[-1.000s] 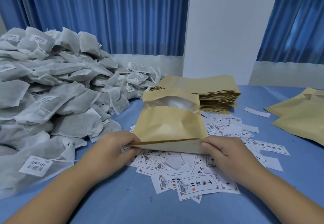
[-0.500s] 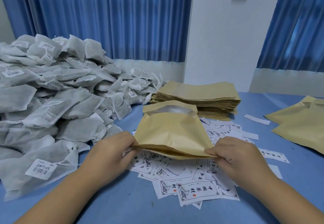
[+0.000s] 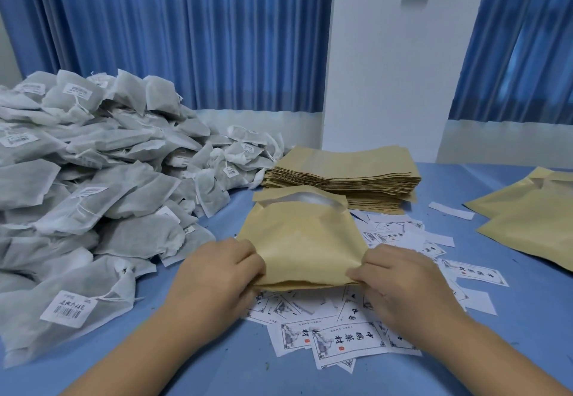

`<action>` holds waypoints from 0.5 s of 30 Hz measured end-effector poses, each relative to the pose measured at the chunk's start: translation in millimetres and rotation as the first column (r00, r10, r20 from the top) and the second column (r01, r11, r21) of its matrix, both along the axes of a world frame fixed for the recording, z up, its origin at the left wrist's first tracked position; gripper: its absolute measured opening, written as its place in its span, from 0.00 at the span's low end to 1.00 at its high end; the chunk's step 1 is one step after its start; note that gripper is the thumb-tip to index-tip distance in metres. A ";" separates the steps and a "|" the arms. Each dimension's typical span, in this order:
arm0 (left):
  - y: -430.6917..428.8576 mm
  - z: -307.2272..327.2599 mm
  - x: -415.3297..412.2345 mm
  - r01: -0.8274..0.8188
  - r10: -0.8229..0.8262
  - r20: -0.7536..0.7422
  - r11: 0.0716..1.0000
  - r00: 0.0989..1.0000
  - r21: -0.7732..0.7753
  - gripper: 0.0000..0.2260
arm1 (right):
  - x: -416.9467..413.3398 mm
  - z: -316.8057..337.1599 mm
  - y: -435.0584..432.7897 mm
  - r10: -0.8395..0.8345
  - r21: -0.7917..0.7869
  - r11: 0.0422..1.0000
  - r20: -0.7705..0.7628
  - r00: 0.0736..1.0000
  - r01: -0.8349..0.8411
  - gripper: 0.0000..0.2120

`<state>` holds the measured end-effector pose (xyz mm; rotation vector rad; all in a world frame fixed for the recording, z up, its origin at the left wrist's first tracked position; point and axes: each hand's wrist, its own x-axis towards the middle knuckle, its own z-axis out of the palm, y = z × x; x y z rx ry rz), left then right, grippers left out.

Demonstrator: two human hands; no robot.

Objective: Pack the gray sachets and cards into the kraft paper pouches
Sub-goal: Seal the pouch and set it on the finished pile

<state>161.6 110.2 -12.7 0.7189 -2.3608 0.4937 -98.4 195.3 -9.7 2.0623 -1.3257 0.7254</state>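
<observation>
Head camera looks down on one kraft paper pouch [image 3: 304,240] held low over the blue table [image 3: 511,349], its open mouth turned away from the person and showing something pale inside, probably a sachet already packed. The left hand [image 3: 217,271] pinches the pouch's near left corner and the right hand [image 3: 400,277] pinches the near right corner. Both have fingers curled onto the paper and stand apart by the pouch's width. Gripping the closed bottom edge this way seems meant to spread the base or settle the contents toward it, so the pouch lies flat. Supplies are laid out within easy reach of each hand: the heap of gray sachets [image 3: 93,194] rises on the left, the printed cards [image 3: 341,340] lie scattered directly under and just beyond the held pouch, and the stack of empty pouches [image 3: 344,175] sits just behind its mouth. Two more pouches [image 3: 527,225] lie well apart on the right, likely the place for finished ones. Whether a card is already inside cannot be told.
</observation>
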 end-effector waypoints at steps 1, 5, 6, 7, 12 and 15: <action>0.4 0.5 -3.6 0.005 -0.004 0.017 1.000 1.000 -0.011 0.05 | -0.2 -0.1 -0.1 -0.013 -0.002 1.000 0.001 1.000 0.013 0.15; -2.5 -2.2 -5.5 0.006 -0.005 0.050 1.000 0.999 -0.025 0.12 | 2.6 -3.2 -1.4 0.005 -0.026 1.000 -0.043 0.999 -0.007 0.05; -2.8 -3.1 -5.1 0.011 -0.010 0.049 0.999 0.999 -0.031 0.10 | 5.0 -4.1 -2.0 0.027 -0.034 0.999 -0.064 0.998 -0.029 0.02; -2.9 -3.7 -4.8 0.012 -0.009 0.057 0.999 0.998 -0.043 0.07 | 7.7 -5.3 -2.6 0.035 -0.050 0.998 -0.087 0.996 -0.040 0.02; 0.2 -0.2 -20.5 0.032 -0.029 0.066 0.998 0.997 -0.046 0.08 | 12.6 -7.9 -6.5 -0.029 -0.113 0.993 -0.085 0.996 0.019 0.11; 4.5 -1.9 -34.8 0.014 -0.010 0.085 0.999 0.996 -0.044 0.13 | 8.9 -9.0 -6.0 -0.060 -0.108 0.993 -0.083 0.995 0.051 0.07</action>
